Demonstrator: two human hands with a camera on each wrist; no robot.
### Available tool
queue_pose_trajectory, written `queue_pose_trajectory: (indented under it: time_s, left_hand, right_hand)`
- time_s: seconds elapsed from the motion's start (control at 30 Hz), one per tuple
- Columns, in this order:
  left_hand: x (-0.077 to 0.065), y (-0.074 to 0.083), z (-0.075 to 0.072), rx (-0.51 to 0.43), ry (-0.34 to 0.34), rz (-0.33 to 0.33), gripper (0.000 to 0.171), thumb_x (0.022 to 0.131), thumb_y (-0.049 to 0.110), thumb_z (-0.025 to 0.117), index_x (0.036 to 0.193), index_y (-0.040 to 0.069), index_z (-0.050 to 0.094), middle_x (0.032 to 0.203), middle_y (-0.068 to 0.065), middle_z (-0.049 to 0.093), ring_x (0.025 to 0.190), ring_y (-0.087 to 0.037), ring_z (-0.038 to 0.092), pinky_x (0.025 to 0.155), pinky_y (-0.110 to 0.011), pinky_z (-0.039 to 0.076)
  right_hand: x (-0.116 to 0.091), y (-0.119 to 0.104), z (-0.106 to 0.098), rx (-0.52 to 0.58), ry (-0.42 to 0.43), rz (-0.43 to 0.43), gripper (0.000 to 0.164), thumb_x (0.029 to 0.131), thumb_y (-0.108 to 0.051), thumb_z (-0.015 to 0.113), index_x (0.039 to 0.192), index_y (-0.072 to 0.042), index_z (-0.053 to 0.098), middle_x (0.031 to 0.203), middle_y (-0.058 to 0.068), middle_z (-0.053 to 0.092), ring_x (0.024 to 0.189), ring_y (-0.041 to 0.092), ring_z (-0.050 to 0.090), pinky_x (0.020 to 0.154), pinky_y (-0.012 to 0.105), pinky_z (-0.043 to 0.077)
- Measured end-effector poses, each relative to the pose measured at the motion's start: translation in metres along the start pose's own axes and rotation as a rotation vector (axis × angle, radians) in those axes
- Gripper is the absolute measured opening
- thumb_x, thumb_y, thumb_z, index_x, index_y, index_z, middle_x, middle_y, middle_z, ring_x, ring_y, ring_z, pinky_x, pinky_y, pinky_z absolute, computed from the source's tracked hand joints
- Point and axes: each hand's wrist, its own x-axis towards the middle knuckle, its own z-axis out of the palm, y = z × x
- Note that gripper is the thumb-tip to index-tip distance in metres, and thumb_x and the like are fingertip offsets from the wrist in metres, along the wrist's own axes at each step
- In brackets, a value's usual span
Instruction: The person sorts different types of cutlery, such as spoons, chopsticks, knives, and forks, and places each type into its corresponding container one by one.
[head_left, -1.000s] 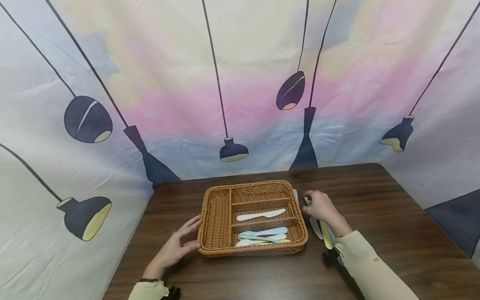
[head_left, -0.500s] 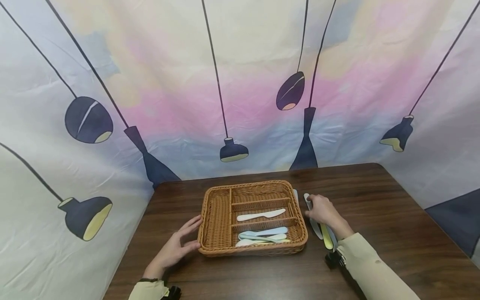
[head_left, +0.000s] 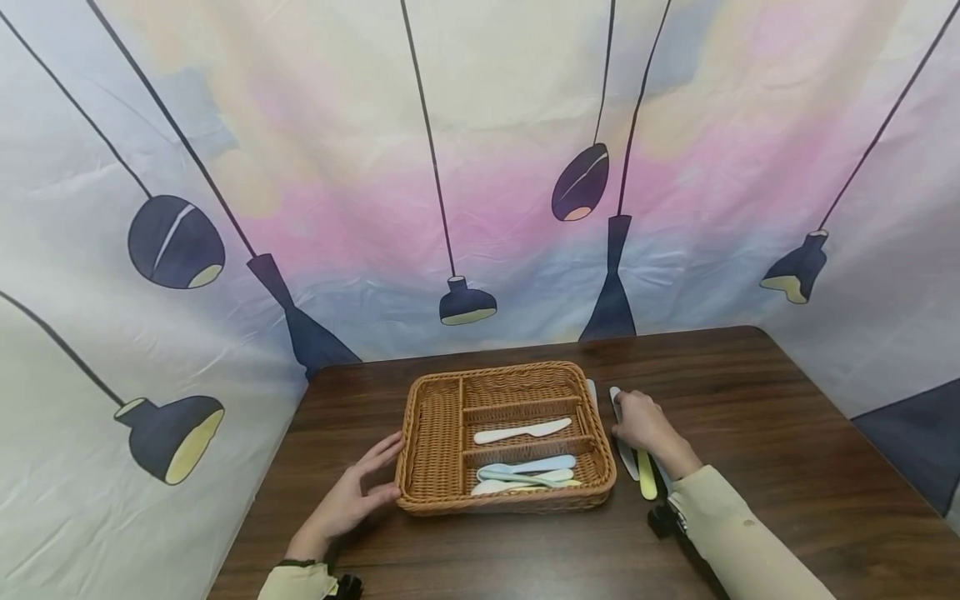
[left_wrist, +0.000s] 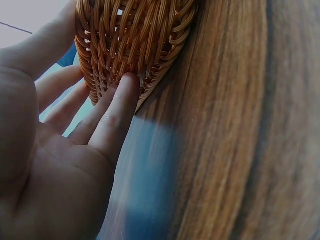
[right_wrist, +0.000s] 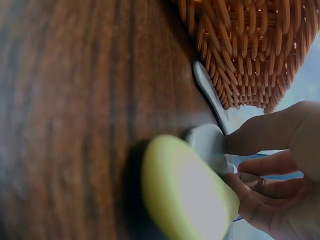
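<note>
A brown wicker basket (head_left: 429, 433) with compartments stands on the table; my left hand (head_left: 358, 490) rests against its left side, fingers fairly straight. Its middle right compartment holds a white knife (head_left: 521, 431). Light blue, pale green, white and yellow cutlery (head_left: 525, 475) lies heaped in the front one. To the right of the basket, my right hand (head_left: 647, 425) pinches a whitish knife (head_left: 626, 458) between thumb and fingertips, its far end poking out beyond them. A yellow piece of cutlery (head_left: 647, 479) lies alongside under the hand, its rounded end large in the right wrist view (right_wrist: 185, 190).
Close along the basket's right side lies another pale utensil (head_left: 592, 392), partly hidden by the rim. The dark wooden table (head_left: 480, 558) meets a cloth backdrop (head_left: 360, 167) printed with hanging lamps at the back and sides.
My right hand has shifted slightly right and toward me, baring the whitish knife's far end. The yellow piece has turned a little beneath it. My left hand and the basket stay put.
</note>
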Motion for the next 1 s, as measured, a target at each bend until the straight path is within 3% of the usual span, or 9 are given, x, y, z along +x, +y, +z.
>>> queue_pose_trajectory:
  time_s: [0.17, 0.37, 0.53, 0.73, 1.0]
  left_hand:
    - [0.000, -0.001, 0.000, -0.005, -0.002, -0.001, 0.068, 0.090, 0.006, 0.068, 0.150, 0.001, 0.035, 0.161, -0.017, 0.017, 0.134, 0.001, 0.038, 0.093, -0.022, 0.051]
    - [0.000, -0.001, -0.001, -0.012, -0.003, 0.002, 0.068, 0.091, 0.005, 0.067, 0.150, 0.001, 0.035, 0.161, -0.018, 0.017, 0.134, 0.000, 0.039, 0.093, -0.022, 0.052]
    - [0.000, -0.001, 0.000, -0.012, -0.002, 0.010, 0.068, 0.090, 0.004, 0.067, 0.150, 0.000, 0.035, 0.161, -0.018, 0.017, 0.134, 0.000, 0.038, 0.093, -0.022, 0.051]
    - [-0.001, -0.001, 0.000, -0.018, -0.004, 0.011, 0.067, 0.091, 0.004, 0.067, 0.150, 0.000, 0.035, 0.161, -0.018, 0.017, 0.137, 0.001, 0.034, 0.094, -0.021, 0.050]
    - [-0.001, 0.000, 0.000, -0.008, -0.003, 0.014, 0.067, 0.091, 0.004, 0.066, 0.150, 0.000, 0.035, 0.161, -0.019, 0.017, 0.135, 0.003, 0.035, 0.093, -0.021, 0.050]
  right_hand:
    - [0.001, -0.002, -0.001, -0.039, 0.013, -0.010, 0.043, 0.080, -0.011, 0.077, 0.116, 0.009, 0.062, 0.098, 0.021, 0.063, 0.086, 0.034, 0.061, 0.071, 0.050, 0.051]
    - [0.001, -0.009, -0.004, -0.050, 0.002, 0.012, 0.020, 0.079, -0.003, 0.070, 0.099, 0.002, 0.067, 0.081, 0.011, 0.064, 0.071, 0.024, 0.058, 0.063, 0.042, 0.049]
    - [0.001, -0.013, -0.003, -0.047, -0.007, 0.044, 0.018, 0.080, -0.001, 0.067, 0.098, 0.002, 0.068, 0.077, 0.010, 0.065, 0.067, 0.022, 0.057, 0.060, 0.038, 0.048]
    - [0.002, -0.012, -0.001, -0.012, -0.008, 0.081, 0.026, 0.082, -0.002, 0.067, 0.107, 0.005, 0.067, 0.085, 0.014, 0.067, 0.075, 0.026, 0.062, 0.066, 0.044, 0.052]
    - [0.003, -0.006, -0.002, 0.081, -0.009, 0.121, 0.035, 0.082, -0.006, 0.071, 0.116, 0.003, 0.065, 0.098, 0.019, 0.068, 0.079, 0.027, 0.061, 0.061, 0.038, 0.050]
